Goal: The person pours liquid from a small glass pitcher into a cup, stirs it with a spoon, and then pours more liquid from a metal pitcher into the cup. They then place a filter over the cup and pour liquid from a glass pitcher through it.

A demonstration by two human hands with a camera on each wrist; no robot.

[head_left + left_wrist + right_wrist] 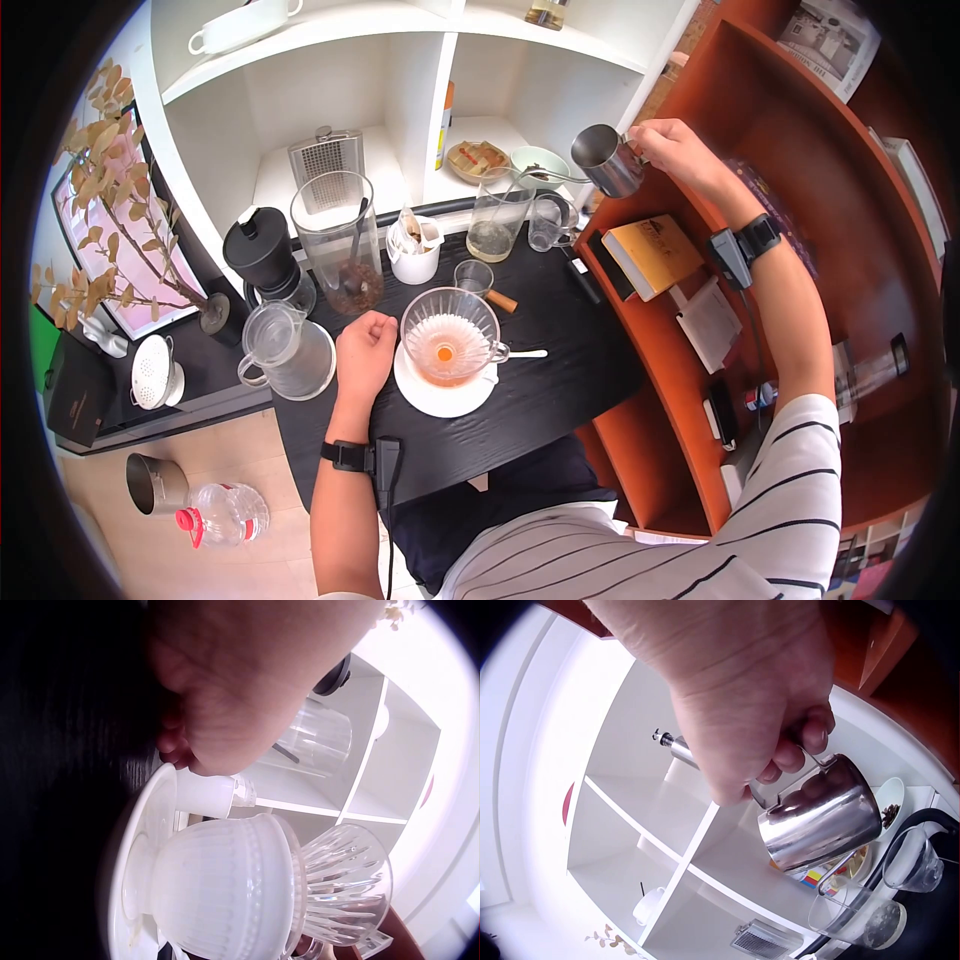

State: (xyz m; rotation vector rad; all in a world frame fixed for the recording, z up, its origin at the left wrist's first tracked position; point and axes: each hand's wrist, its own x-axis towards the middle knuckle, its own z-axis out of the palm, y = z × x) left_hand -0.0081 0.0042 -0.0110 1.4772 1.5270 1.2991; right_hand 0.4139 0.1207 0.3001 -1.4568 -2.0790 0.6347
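Note:
My right hand [672, 152] grips the handle of a small steel kettle [608, 162] with a thin curved spout, held up at the right. In the right wrist view the kettle [821, 814] is tilted, its spout pointing down toward the shelf side. A ribbed clear glass dripper [468, 312] sits on a white ribbed cup [217, 881], with orange liquid showing at its bottom. Under the cup is a white saucer [440, 404]. My left hand [364, 352] rests on the table beside the saucer, fingers curled and holding nothing, knuckles close to its rim.
Left of the cup stand a lidded glass jug [290, 350], a black grinder [262, 245] and a tall glass cylinder [338, 235]. Behind are a white pot [414, 262], a wooden-handled glass [474, 276] and a glass pitcher [494, 238]. Books [655, 256] lie on the right shelf.

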